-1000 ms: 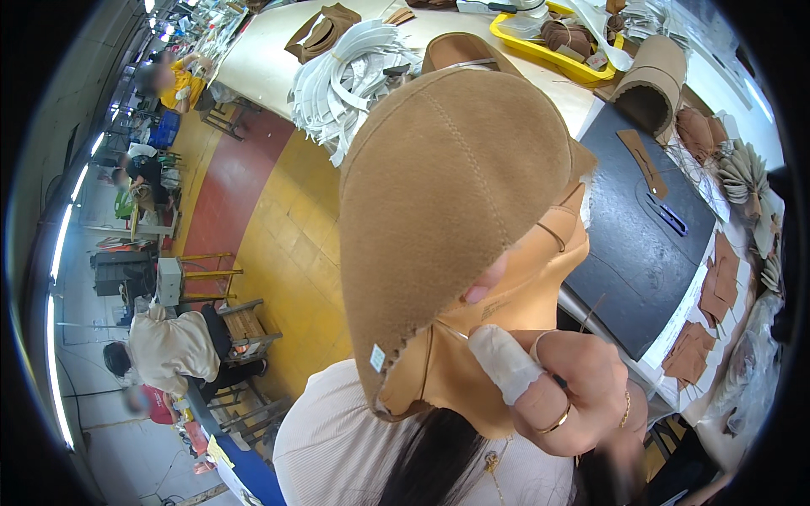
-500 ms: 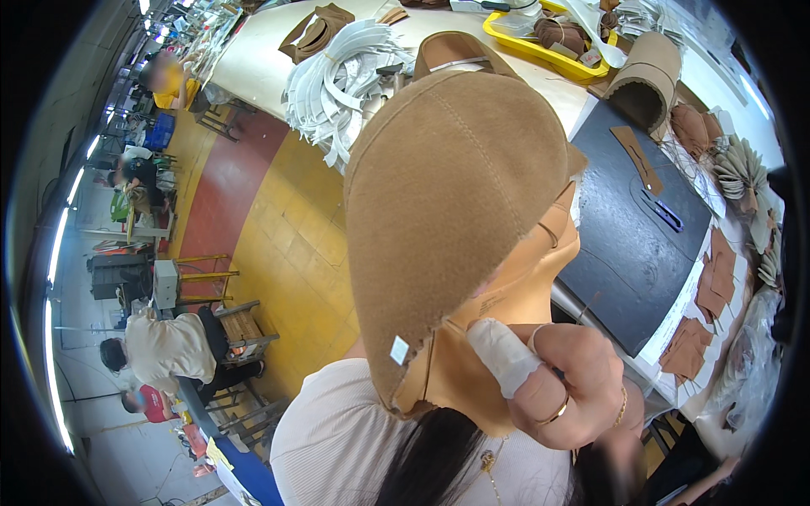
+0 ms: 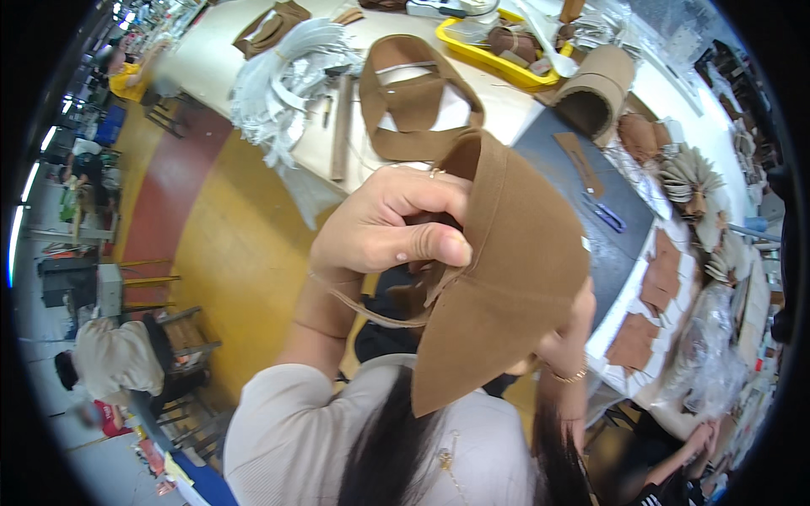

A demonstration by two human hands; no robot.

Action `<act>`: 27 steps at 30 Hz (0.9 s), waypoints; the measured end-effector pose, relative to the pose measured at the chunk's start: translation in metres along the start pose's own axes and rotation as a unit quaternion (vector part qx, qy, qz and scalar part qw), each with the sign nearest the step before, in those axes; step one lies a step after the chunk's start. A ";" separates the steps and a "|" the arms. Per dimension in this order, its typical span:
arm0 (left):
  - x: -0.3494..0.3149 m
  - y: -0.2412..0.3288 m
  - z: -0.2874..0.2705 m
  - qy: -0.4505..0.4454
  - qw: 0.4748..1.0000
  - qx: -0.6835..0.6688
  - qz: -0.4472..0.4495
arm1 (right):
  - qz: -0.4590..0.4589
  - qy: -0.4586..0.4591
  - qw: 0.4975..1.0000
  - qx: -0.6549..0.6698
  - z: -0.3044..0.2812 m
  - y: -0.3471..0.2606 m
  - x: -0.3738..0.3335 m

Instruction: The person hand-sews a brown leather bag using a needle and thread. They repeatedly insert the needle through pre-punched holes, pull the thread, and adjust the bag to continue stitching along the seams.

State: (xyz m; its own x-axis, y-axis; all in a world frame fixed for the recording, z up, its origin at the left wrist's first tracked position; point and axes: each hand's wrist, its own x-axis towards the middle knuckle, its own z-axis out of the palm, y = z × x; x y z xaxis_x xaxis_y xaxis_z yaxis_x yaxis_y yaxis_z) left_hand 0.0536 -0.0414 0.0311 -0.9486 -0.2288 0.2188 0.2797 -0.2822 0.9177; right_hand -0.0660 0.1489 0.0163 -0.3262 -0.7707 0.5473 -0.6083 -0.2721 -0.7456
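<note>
A brown sewn fabric piece [image 3: 515, 270], rounded like a cap with a seam and a pointed flap, is held up in front of my chest. My left hand [image 3: 392, 223] grips its upper left edge, thumb outside and fingers tucked within. Behind its right side is my right hand [image 3: 561, 333], holding the piece with fingers mostly hidden. A thin tan strip [image 3: 371, 314] curves from my left wrist to the piece's lower edge. Just beyond on the table lies another brown sewn piece [image 3: 422, 101] with an open middle.
White strips [image 3: 283, 88] lie bundled on the table, with a narrow brown bar [image 3: 342, 126] beside them. A yellow tray [image 3: 498, 63] stands behind. To the right are a dark mat [image 3: 540, 139], purple thread snips [image 3: 607, 215], a brown roll [image 3: 595, 88] and cut pieces. Other people sit at left.
The brown piece has been turned and lowered to the right, so its tan lining no longer shows. My left hand has come into view gripping it. My right hand has gone behind it.
</note>
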 end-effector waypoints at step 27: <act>-0.001 -0.021 0.031 -0.051 0.998 -0.013 0.040 | 0.300 0.152 0.822 0.459 0.048 0.018 -0.063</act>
State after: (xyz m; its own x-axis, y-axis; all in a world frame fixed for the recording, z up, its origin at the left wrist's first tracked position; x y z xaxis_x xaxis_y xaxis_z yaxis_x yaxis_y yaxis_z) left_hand 0.0442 -0.0063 0.0216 -0.9328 -0.1554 0.3252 0.3579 -0.2916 0.8871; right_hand -0.0216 0.1646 -0.0497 -0.6183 -0.7837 -0.0591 0.4864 -0.3225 -0.8120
